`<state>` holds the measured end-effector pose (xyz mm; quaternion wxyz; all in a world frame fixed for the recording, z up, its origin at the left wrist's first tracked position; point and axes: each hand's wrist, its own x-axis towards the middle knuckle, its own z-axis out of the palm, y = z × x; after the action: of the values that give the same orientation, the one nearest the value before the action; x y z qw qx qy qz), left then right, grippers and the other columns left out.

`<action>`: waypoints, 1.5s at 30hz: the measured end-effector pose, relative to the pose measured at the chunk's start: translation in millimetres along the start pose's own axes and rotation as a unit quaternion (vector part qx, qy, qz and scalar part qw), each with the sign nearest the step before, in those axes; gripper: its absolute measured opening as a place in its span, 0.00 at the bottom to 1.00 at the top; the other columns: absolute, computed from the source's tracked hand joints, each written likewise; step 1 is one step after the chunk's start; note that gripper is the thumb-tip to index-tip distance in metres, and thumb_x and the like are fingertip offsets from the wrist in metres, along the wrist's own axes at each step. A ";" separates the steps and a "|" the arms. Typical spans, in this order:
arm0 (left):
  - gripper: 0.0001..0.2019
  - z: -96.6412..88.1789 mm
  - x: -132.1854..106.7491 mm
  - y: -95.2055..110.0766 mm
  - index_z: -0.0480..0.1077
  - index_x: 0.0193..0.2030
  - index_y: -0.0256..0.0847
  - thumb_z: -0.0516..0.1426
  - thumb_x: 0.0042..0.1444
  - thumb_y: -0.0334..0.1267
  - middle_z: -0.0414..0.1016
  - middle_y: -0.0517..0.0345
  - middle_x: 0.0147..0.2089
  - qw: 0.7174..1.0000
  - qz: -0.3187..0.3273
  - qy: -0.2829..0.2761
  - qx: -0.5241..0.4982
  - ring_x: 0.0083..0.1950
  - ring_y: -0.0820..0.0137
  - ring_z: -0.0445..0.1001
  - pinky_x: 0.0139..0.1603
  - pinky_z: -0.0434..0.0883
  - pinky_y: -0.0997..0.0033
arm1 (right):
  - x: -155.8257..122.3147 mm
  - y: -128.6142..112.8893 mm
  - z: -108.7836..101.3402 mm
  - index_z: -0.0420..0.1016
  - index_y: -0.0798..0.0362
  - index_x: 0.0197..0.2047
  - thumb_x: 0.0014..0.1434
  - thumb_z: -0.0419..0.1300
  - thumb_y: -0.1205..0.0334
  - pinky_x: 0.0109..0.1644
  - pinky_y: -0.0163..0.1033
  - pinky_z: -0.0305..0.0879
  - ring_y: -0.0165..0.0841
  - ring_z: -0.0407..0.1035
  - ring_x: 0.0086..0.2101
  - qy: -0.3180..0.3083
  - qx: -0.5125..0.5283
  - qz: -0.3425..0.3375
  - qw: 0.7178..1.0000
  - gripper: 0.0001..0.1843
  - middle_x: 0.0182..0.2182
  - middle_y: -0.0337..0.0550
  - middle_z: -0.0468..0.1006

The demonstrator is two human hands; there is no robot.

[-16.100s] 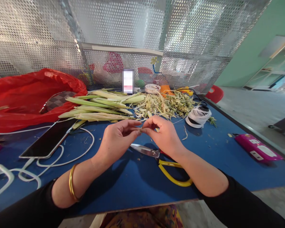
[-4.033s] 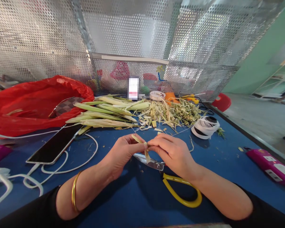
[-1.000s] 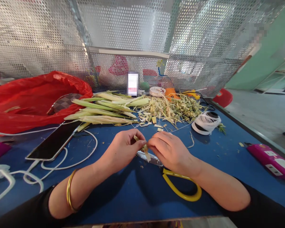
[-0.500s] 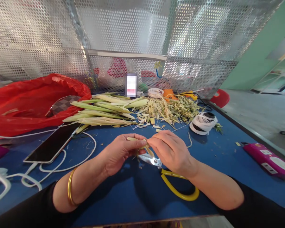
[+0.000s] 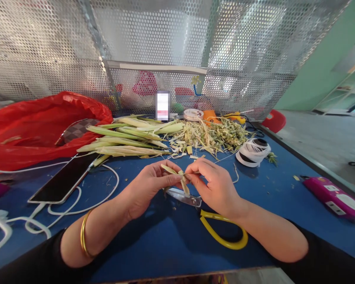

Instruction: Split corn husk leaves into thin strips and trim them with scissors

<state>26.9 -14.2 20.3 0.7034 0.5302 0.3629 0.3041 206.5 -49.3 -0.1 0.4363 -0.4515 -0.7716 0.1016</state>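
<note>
Between thumb and fingers, my left hand pinches pale strips of corn husk that fan out and cross at the fingertips. My right hand is closed in a pinch on a thin end of the same husk, its fingertips almost meeting the left ones. Under both hands lie scissors with yellow handles and silver blades, flat on the blue table. Farther back are a stack of whole green corn husks and a heap of husk scraps.
A red plastic bag and a tablet-like black device with white cables are at left. A spool of white thread stands right of the scraps. Farther right lies a magenta power strip. A perforated metal screen rises behind.
My right hand has turned and drawn slightly outward, stretching a thin end of husk. The husk strips in my left hand now spread wider and show more clearly.
</note>
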 end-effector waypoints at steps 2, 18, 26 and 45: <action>0.07 -1.2 0.0 -0.9 0.71 0.32 0.39 0.64 0.47 0.36 0.76 0.58 0.30 1.000 -0.017 0.000 -0.021 0.32 0.71 0.73 0.38 0.67 0.73 | -0.7 1.3 0.4 0.69 0.53 0.33 0.61 0.54 0.72 0.36 0.35 0.64 0.30 0.67 0.30 -0.003 0.008 -0.015 1.000 0.07 0.29 0.40 0.73; 0.07 5.6 -2.0 -3.5 0.76 0.30 0.39 0.60 0.49 0.39 0.76 0.60 0.28 0.952 0.114 0.089 0.270 0.31 0.70 0.71 0.33 0.66 0.74 | 7.9 -7.7 -2.8 0.72 0.55 0.27 0.51 0.61 0.64 0.22 0.32 0.58 0.26 0.63 0.19 -0.095 0.286 0.331 0.894 0.04 0.17 0.34 0.69; 0.04 6.7 -1.9 -8.2 0.74 0.27 0.39 0.62 0.45 0.37 0.74 0.61 0.24 0.969 0.068 0.123 0.201 0.27 0.72 0.69 0.30 0.63 0.74 | 1.7 -11.6 5.5 0.70 0.55 0.30 0.53 0.60 0.63 0.22 0.32 0.60 0.25 0.64 0.17 -0.069 0.360 0.365 0.856 0.04 0.18 0.33 0.69; 0.05 0.1 2.4 -1.2 0.73 0.25 0.38 0.65 0.42 0.36 0.73 0.61 0.24 0.993 0.031 0.089 0.068 0.29 0.72 0.70 0.34 0.67 0.73 | -2.7 -3.7 1.5 0.71 0.56 0.34 0.63 0.50 0.71 0.36 0.41 0.65 0.34 0.69 0.30 -0.033 -0.226 -0.175 0.958 0.10 0.27 0.46 0.74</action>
<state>28.3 -12.6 18.7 0.6208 0.5586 0.4275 0.3462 203.6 -53.2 -0.5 0.3083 -0.3928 -0.8554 -0.1379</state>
